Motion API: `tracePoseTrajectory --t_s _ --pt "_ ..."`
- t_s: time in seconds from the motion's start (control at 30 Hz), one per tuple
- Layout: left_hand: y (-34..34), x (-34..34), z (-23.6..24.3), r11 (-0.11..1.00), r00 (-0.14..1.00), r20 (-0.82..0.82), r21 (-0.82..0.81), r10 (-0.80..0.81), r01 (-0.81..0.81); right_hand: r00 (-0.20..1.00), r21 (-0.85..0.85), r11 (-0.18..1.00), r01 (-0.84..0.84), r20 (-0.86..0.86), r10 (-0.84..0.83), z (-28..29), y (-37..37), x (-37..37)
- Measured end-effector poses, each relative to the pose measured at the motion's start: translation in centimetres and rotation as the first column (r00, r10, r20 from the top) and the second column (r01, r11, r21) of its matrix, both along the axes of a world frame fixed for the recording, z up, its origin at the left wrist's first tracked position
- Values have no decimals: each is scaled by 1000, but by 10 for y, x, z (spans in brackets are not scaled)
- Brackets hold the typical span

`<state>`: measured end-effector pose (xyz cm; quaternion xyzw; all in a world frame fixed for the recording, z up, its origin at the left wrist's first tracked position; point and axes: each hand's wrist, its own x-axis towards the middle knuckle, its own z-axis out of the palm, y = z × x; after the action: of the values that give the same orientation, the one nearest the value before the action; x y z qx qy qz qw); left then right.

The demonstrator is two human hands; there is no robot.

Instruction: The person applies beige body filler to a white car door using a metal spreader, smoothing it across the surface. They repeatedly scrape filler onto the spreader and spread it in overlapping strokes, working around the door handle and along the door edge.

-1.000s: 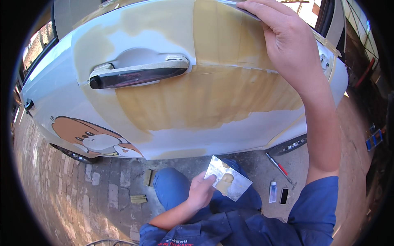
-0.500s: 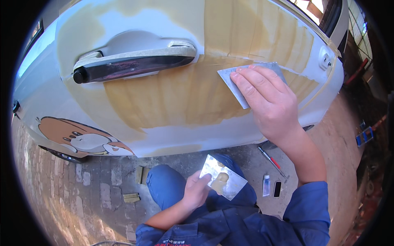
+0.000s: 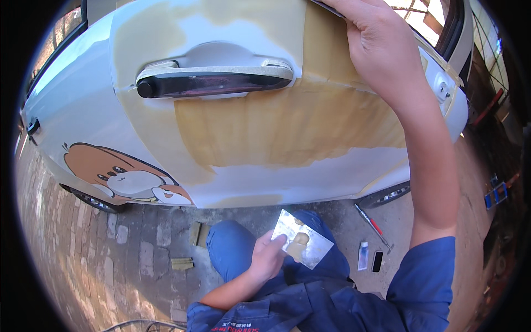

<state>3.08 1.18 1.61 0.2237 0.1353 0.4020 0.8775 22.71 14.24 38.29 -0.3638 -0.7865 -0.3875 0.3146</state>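
Observation:
My left hand (image 3: 266,254) grips a shiny metal plate (image 3: 312,246) with a lump of tan putty (image 3: 300,238) on it, held over my blue trousered legs. Up at the top right, my right hand (image 3: 381,47) is closed on a flat spreader (image 3: 325,8), mostly hidden, against the upper door of a white car (image 3: 276,177). Streaky yellow-tan filler (image 3: 276,127) covers much of the door below and right of its black-and-pale handle (image 3: 215,80). A cartoon animal decal (image 3: 119,171) lies on the door's lower left.
On the ground below the door lie a red-handled rod tool (image 3: 371,221), a clear tube (image 3: 363,255), a dark phone (image 3: 378,261) and tan blocks (image 3: 199,233). The car's tyres (image 3: 97,200) show beneath. A blue-framed object (image 3: 495,193) sits at far right.
Half a second ago my right hand was pressing the spreader low on the filler beside the handle; it has moved up to the door's top. My left hand with the plate is much the same.

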Motion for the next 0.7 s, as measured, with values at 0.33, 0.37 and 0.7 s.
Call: tracePoseTrajectory --t_s 0.33,0.37,0.7 --pt "12 2 -9 998 996 63 -25 -55 57 977 -33 993 112 184 -104 -49 -22 -3" --pt "12 3 -10 998 998 25 -44 -54 55 976 -32 993 116 189 -108 -53 -23 -3" --pt "6 5 -15 992 998 39 -111 -53 57 976 -58 986 156 162 -145 -79 -33 3"
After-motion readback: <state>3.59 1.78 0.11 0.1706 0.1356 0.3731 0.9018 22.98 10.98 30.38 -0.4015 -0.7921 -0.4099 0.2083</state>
